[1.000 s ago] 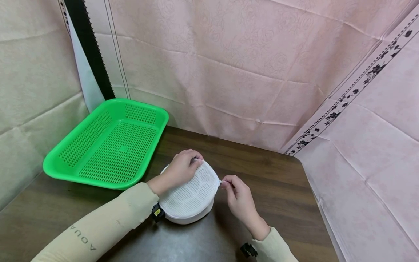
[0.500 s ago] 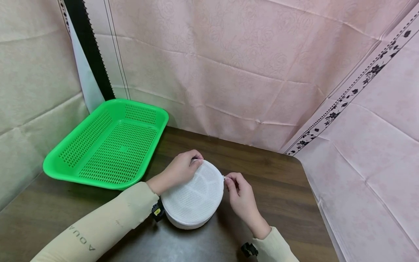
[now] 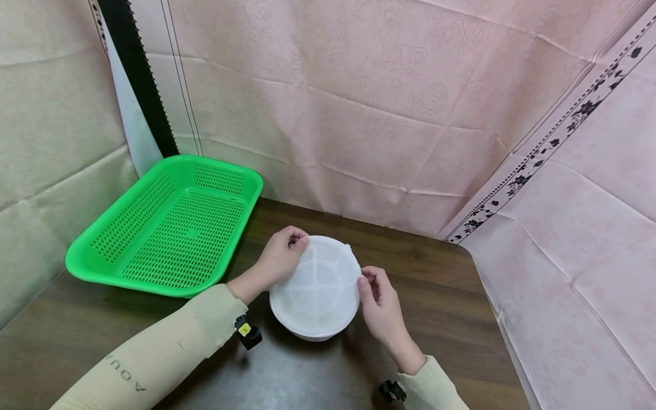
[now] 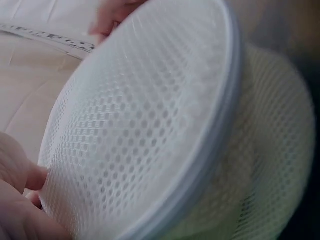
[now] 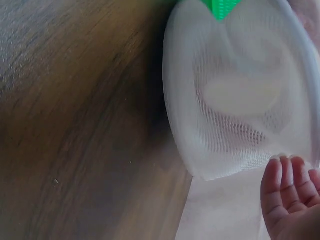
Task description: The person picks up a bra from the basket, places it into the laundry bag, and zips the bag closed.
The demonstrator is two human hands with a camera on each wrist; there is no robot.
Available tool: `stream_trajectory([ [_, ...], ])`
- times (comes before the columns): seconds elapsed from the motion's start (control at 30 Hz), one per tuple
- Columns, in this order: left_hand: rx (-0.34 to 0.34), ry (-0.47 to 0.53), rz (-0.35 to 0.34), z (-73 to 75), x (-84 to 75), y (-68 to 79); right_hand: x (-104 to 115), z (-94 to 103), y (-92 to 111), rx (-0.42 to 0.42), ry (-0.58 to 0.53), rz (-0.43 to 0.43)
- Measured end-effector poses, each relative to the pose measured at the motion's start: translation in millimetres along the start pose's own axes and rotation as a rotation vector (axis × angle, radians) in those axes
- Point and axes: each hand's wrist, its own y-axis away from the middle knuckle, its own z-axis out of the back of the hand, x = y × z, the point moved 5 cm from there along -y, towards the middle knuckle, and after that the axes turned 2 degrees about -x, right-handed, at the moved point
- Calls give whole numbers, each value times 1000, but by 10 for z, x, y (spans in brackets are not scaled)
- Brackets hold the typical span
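A round white mesh laundry bag point(image 3: 315, 290) stands between my two hands in the head view, its flat mesh face turned up toward me. My left hand point(image 3: 281, 255) pinches its upper left edge, thumb on the near side. On the right edge, my right hand point(image 3: 381, 310) grips the rim between thumb and fingers. The left wrist view shows the bag's piped rim point(image 4: 222, 130) and the soft mesh side beyond it. In the right wrist view, a pale oval patch point(image 5: 242, 95) shows through the mesh, and the right fingertips point(image 5: 285, 165) lie right at the bag's edge.
A green plastic basket point(image 3: 192, 233) with slotted walls sits at the back left of the dark wooden table point(image 3: 435, 296). Pinkish patterned cloth point(image 3: 348, 114) hangs behind and along both sides. Each wrist wears a small black camera.
The bag has turned and tilted up, shifting slightly right and away from me. The right hand has gone from pinching a small piece at the zipper to gripping the rim.
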Motion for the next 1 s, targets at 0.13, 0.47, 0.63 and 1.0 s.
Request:
stream_trajectory([
  [0.13, -29, 111, 105, 4, 29, -19, -24, 0, -13, -15, 28, -21],
  [0.47, -118, 310, 96, -69, 9, -124, -56, 87, -231, -119, 26, 15],
  [0.63, -42, 206, 45, -121, 46, -167, -359, 97, -339, -138, 97, -7],
  [1.0, 128, -295, -51, -278, 198, -146, -855, -46, -380, -93, 284, -78],
])
